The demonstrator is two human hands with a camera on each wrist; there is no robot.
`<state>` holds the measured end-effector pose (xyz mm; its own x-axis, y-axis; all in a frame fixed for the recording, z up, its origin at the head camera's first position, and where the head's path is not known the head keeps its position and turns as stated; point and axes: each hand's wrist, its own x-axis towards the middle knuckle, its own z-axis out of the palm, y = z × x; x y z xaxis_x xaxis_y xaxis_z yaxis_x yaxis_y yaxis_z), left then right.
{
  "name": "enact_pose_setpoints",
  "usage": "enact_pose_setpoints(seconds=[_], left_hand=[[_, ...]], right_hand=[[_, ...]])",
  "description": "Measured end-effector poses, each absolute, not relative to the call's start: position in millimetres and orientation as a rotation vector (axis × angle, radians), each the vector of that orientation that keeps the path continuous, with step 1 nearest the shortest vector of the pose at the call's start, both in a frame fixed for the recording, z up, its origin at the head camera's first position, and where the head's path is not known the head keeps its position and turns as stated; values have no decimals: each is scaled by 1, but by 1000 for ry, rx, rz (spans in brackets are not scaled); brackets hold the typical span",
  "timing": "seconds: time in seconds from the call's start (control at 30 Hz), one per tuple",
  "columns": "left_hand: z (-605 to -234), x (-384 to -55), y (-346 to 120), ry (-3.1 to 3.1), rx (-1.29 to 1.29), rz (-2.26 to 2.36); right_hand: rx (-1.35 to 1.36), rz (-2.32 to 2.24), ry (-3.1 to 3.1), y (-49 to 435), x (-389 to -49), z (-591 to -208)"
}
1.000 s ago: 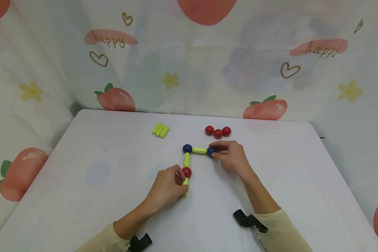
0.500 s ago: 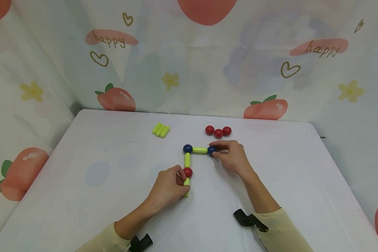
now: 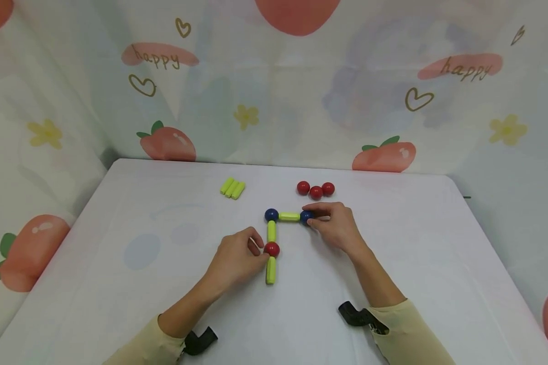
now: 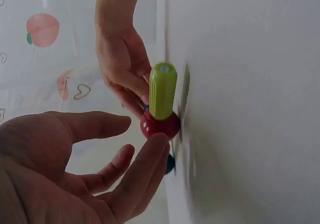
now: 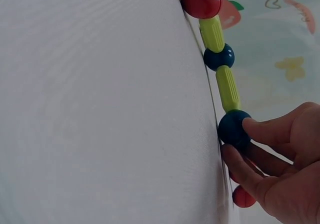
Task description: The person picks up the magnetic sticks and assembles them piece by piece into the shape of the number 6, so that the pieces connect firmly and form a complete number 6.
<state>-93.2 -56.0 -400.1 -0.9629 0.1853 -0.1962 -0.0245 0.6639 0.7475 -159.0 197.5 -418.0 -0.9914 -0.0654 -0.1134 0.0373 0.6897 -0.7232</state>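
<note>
An L-shaped chain of yellow-green toy rods and balls lies on the table. Its right end is a blue ball (image 5: pixel 234 128), which my right hand (image 3: pixel 335 225) pinches between thumb and fingers. One rod (image 3: pixel 289 217) joins that ball to a second blue ball (image 3: pixel 271 215) at the corner. Another rod (image 3: pixel 271 231) runs from the corner to a red ball (image 3: pixel 271 249), and a last rod (image 3: pixel 271 271) extends toward the near edge. My left hand (image 3: pixel 235 256) is beside the red ball, fingers spread with a gap between thumb and fingertips; one fingertip overlaps the ball in the left wrist view.
Three loose yellow-green rods (image 3: pixel 232 188) lie side by side at the back of the white table (image 3: pixel 392 213). Three red balls (image 3: pixel 316 192) sit clustered to their right. A printed curtain (image 3: pixel 274 76) stands behind, and black camera mounts (image 3: pixel 356 314) are on both wrists.
My left hand has let go of the near rod and shifted up and left beside the red ball, uncovering the rod. My right hand keeps its pinch on the blue ball.
</note>
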Motion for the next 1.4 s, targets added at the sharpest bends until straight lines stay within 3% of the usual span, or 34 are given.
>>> enact_pose_setpoints(seconds=[0.6,1.4], left_hand=[[-414,-198,-67,2560,438,1256],[-426,-214,-67,2347,401,1387]], right_hand=[[-6,-1202,2743,196,-158,-419],[-58,-1239,2746,202,-159,-415]])
